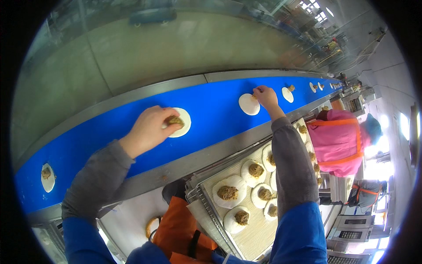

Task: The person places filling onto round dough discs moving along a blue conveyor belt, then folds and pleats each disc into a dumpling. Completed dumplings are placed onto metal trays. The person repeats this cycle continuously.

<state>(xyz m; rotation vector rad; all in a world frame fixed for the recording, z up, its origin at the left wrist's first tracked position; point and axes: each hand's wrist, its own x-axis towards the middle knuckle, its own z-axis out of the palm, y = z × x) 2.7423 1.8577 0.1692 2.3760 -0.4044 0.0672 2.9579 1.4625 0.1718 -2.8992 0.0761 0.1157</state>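
Observation:
My left hand point(147, 130) is closed around a lump of brown filling point(175, 122), held over a flat white dough round point(185, 124) on the blue conveyor belt point(209, 105). Farther right, my right hand point(267, 97) pinches a bit of filling at the upper right edge of another dough round point(249, 105). Its fingers hide most of that bit. Beyond it lies a dough round point(287, 95) with filling at its edge. At the far left, a dough round point(49, 185) carries a small lump on top.
Below the belt, a tray point(255, 240) holds several dough rounds topped with filling, partly behind my right forearm. A person in pink point(336, 141) with orange straps stands at the right. A metal rail point(154, 88) and a pale panel point(189, 48) run along the belt's far side.

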